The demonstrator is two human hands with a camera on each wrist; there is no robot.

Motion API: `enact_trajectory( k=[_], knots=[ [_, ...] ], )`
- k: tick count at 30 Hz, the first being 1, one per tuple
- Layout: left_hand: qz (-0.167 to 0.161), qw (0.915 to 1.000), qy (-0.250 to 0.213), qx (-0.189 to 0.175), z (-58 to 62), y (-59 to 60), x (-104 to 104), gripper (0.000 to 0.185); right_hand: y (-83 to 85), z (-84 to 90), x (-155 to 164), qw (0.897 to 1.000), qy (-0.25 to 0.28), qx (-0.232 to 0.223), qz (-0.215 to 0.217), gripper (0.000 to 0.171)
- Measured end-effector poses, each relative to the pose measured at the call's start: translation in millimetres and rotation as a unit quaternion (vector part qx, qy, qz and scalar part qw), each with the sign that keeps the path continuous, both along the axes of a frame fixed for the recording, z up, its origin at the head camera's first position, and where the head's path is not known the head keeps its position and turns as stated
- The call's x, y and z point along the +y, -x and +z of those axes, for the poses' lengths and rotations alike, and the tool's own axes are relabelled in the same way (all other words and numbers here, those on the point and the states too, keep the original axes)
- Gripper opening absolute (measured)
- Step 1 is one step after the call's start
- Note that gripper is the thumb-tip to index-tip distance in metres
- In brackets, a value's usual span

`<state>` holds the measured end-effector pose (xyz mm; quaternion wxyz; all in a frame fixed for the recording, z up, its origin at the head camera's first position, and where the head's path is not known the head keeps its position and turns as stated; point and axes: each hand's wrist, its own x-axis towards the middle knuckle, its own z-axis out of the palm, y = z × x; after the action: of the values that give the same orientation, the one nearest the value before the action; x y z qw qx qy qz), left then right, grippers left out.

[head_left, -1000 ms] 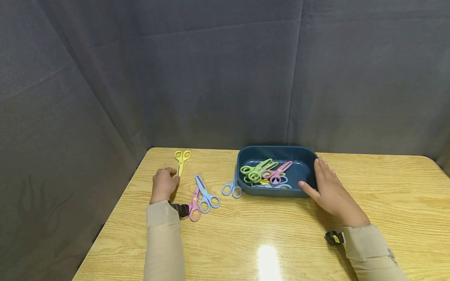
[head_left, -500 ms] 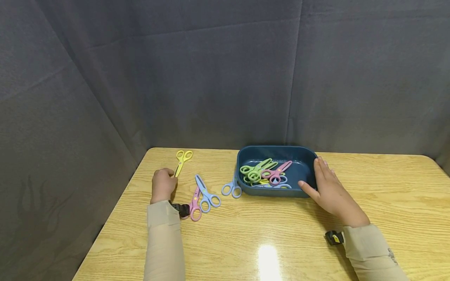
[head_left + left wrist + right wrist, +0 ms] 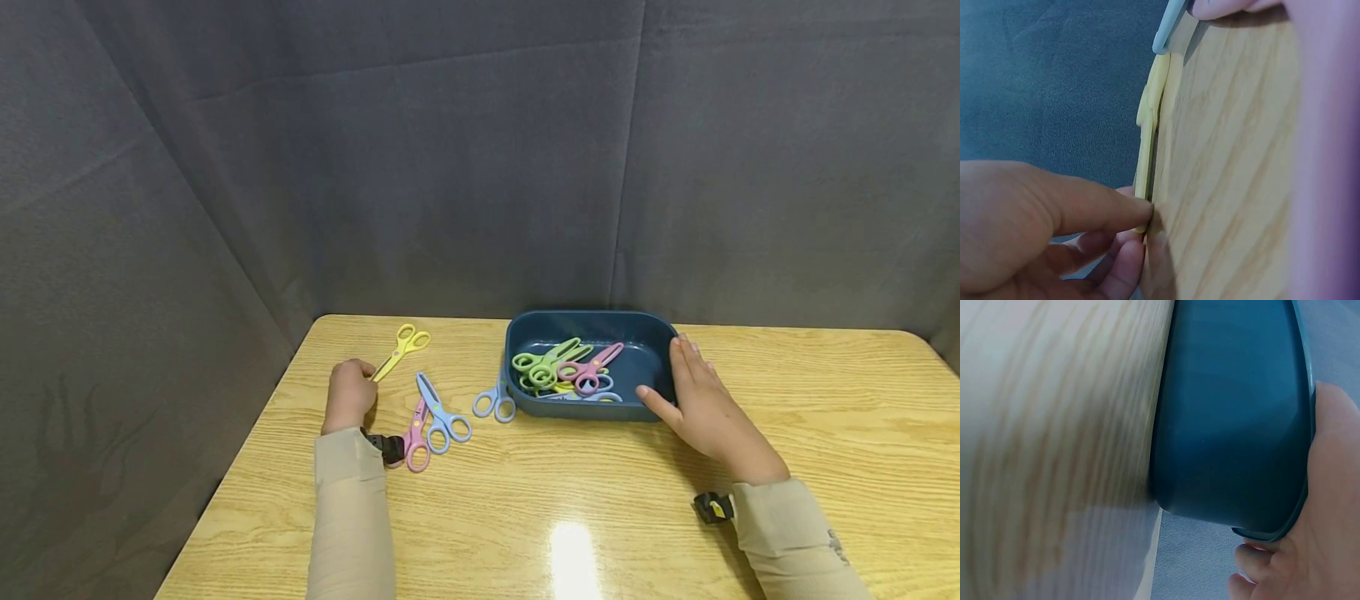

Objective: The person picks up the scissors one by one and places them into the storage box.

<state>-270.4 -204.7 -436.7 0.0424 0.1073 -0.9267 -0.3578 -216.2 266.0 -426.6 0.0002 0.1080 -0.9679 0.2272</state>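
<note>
While the right hand (image 3: 705, 408) rests on the right end of a dark blue box (image 3: 592, 412), the left hand (image 3: 350, 396) pinches a pair of yellow scissors (image 3: 401, 350) by the blade end. Its grip is narrow, with the thumb and fingers tight on the tip. The yellow scissors are near the back left corner of the table (image 3: 480, 517), with their handle loops pointing away from the hand. The right hand's grip is wide, its fingers straight along the outside of the box and its thumb by the front rim.

Close to the left wrist, blue scissors (image 3: 447, 423) lie on top of pink scissors (image 3: 417, 437). More blue scissors (image 3: 495, 403) poke out beside the box's left end; their blades are hidden. Inside the box, green scissors (image 3: 546, 364) and another pink pair (image 3: 591, 369) sit on a pile. Grey cloth (image 3: 465, 183) hangs behind the table.
</note>
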Motion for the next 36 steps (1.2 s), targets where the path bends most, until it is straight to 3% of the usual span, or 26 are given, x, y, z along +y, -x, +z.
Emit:
enact_trajectory(
  k=[8, 19, 30, 36],
  knots=[
    [-0.032, 0.9992, 0.024, -0.003, 2.6, 0.5, 1.5, 0.025, -0.1, 0.2, 0.4, 1.0, 0.001, 0.001, 0.001, 0.1],
    [-0.03, 0.9993, 0.02, -0.007, -0.3, 1.5, 5.7, 0.038, -0.4, 0.1, 0.6, 1.0, 0.003, -0.001, 0.001, 0.1],
    [-0.021, 0.9996, 0.017, 0.006, -2.8, 0.3, 6.7, 0.021, 0.0, 0.3, -0.1, 1.0, 0.002, 0.0, 0.001, 0.1],
    [-0.021, 0.9997, -0.012, -0.001, -2.4, 1.1, 6.4, 0.019, 0.0, 0.5, 0.3, 1.0, 0.005, -0.004, 0.001, 0.1]
  ],
)
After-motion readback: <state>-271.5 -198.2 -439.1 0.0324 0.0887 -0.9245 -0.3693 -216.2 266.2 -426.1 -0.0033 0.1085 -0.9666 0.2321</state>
